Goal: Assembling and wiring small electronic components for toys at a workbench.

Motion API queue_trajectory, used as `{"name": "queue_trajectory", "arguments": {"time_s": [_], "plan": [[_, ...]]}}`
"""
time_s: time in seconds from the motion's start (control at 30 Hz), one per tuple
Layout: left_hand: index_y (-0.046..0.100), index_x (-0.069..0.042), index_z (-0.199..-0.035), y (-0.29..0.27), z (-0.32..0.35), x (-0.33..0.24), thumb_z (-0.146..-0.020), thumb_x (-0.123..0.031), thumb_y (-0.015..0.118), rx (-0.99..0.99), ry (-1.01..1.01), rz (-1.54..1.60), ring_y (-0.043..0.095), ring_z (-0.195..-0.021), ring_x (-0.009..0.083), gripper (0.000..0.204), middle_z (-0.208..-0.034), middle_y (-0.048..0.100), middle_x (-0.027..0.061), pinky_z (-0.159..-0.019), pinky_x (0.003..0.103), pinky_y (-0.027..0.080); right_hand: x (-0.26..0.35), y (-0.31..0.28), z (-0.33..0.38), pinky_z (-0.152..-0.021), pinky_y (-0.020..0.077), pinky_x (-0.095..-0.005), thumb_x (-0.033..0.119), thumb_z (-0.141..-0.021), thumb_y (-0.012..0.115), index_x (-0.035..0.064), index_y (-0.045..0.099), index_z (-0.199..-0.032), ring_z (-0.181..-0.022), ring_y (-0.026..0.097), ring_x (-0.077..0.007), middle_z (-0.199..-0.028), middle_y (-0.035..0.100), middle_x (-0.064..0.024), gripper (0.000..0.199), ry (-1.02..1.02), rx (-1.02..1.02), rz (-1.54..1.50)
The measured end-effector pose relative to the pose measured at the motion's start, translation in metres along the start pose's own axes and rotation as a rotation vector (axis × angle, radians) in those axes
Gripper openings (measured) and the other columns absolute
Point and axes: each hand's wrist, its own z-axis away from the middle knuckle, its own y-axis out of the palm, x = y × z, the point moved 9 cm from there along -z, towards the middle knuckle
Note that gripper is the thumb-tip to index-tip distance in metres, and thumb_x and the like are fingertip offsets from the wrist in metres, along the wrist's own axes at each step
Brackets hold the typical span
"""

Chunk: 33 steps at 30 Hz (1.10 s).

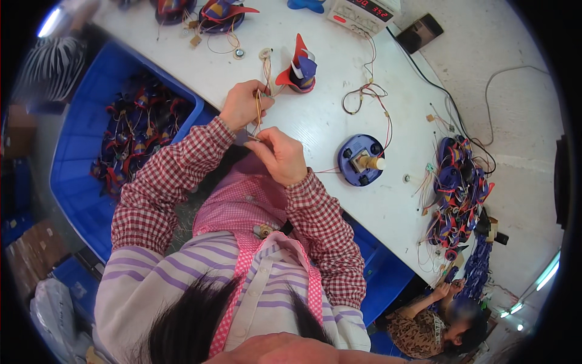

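Note:
My left hand (242,104) pinches a thin bundle of pale wires (259,106) that runs up to a small round part (265,54) on the white table (330,115). My right hand (280,155) is closed on a small metal tool (247,138) whose tip meets the lower end of the wires. A red and blue toy part (300,70) stands just beyond both hands. To the right sits a round blue base (360,159) with a cream cylinder on it.
A blue bin (79,182) of red and blue parts sits to my left. A tangled heap of the same parts with wires (458,188) lies at the right. A meter box with a red display (364,11) stands at the far edge. Another person (442,318) sits lower right.

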Motion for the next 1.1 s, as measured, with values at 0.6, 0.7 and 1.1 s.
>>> {"name": "queue_trajectory", "arguments": {"time_s": [0.6,0.7,1.1], "plan": [[0.053,-0.001,-0.114,-0.045,0.027,-0.068,-0.085,-0.018,0.065,-0.284,0.619,-0.322,0.047,-0.059,0.0089,0.036,-0.080,0.053,0.0040,-0.053,0.020,0.040,-0.029,-0.011,0.006,-0.055,0.0425,-0.0234,0.013,-0.080,0.070,0.0026,0.058,-0.085,-0.057,0.052,-0.0139,-0.070,0.059,-0.0047,0.016,0.109,0.001,-0.045],[0.054,-0.001,-0.111,-0.010,0.017,-0.089,-0.086,-0.020,0.064,-0.194,0.447,-0.560,0.045,-0.058,0.0085,0.033,-0.072,0.052,0.0023,-0.054,0.021,0.038,-0.020,-0.009,0.009,-0.055,0.0428,-0.0241,0.012,-0.079,0.069,0.0029,0.058,-0.085,-0.058,0.052,-0.0153,-0.072,0.057,-0.0055,0.016,-0.024,-0.039,0.041],[0.059,-0.002,-0.104,0.024,-0.067,-0.114,-0.089,-0.020,0.058,0.139,0.532,-0.526,0.049,-0.058,0.0083,0.024,-0.077,0.060,0.0042,-0.052,0.020,0.043,0.010,-0.002,0.039,-0.060,0.0450,-0.0269,0.010,-0.079,0.067,0.0041,0.058,-0.087,-0.062,0.051,-0.0205,-0.080,0.054,-0.0073,0.014,-0.248,0.038,0.392]]}}
